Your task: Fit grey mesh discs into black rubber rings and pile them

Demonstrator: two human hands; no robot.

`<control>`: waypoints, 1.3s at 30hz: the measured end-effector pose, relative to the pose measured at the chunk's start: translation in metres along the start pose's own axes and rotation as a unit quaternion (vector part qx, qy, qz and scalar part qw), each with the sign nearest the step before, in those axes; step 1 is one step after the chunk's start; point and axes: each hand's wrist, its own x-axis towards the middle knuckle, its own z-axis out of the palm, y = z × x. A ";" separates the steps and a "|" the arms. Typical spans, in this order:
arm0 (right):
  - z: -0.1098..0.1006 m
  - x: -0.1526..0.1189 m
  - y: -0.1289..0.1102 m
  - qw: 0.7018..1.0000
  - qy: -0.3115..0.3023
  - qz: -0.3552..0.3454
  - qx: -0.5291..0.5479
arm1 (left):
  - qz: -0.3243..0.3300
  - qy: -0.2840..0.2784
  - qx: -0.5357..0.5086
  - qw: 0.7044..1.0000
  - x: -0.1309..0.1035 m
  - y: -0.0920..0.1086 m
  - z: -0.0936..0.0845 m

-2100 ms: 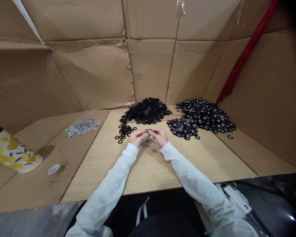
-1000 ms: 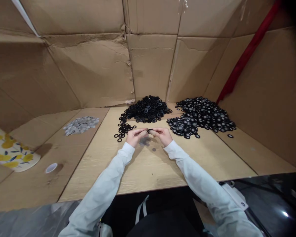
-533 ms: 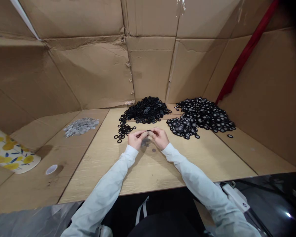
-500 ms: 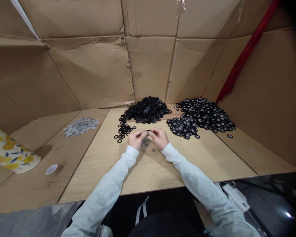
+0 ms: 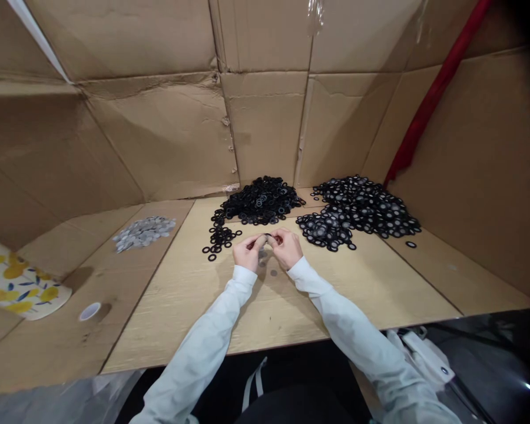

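My left hand (image 5: 247, 252) and my right hand (image 5: 287, 247) meet over the middle of the table, both closed in a pinch on one small black ring (image 5: 268, 235). The fingers cover most of that ring. Below them a few grey discs (image 5: 274, 273) lie on the tabletop. A heap of black rings (image 5: 265, 200) stands behind my hands, with a looser scatter (image 5: 221, 237) to the left. At the right is a heap of black rings with pale centres (image 5: 362, 206). Off to the left lies a pile of grey discs (image 5: 143, 233).
Cardboard walls (image 5: 265, 118) enclose the table at the back and sides. A floral-patterned cylinder (image 5: 24, 282) stands at the far left, beside a small white round object (image 5: 90, 311). A red strip (image 5: 437, 97) runs down the right wall. The table's front edge (image 5: 282, 346) is close to my body.
My left hand has shifted slightly right, closer to my right hand, and both still pinch the ring. The whole view has tilted a little. The heaps look the same.
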 end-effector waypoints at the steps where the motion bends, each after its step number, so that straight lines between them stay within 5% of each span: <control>1: -0.001 0.001 0.002 1.000 -0.006 -0.015 -0.004 | 0.003 -0.017 0.008 1.000 0.001 -0.001 0.000; 8: -0.006 0.003 0.010 0.991 -0.078 -0.099 -0.045 | 0.052 -0.103 0.076 0.990 0.006 -0.008 -0.010; 12: -0.005 0.002 0.009 0.991 -0.065 -0.110 -0.028 | 0.010 -0.130 0.044 0.990 0.007 -0.002 -0.012; 15: -0.003 0.003 0.008 0.993 -0.060 -0.057 0.082 | -0.056 -0.113 -0.026 0.992 0.009 0.002 -0.010; 21: 0.004 0.004 0.008 0.939 -0.093 0.072 0.325 | -0.138 -0.034 -0.185 0.972 0.007 0.001 -0.004; 26: 0.010 0.002 0.011 0.967 -0.036 0.050 0.246 | -0.165 -0.068 -0.194 0.965 0.006 0.002 -0.007; 32: 0.013 0.000 0.015 0.985 -0.046 -0.003 0.166 | -0.149 -0.113 -0.140 0.972 0.008 0.001 -0.011; 39: 0.008 -0.005 0.003 0.999 0.020 -0.013 0.023 | -0.055 -0.034 -0.062 0.996 0.006 -0.011 -0.007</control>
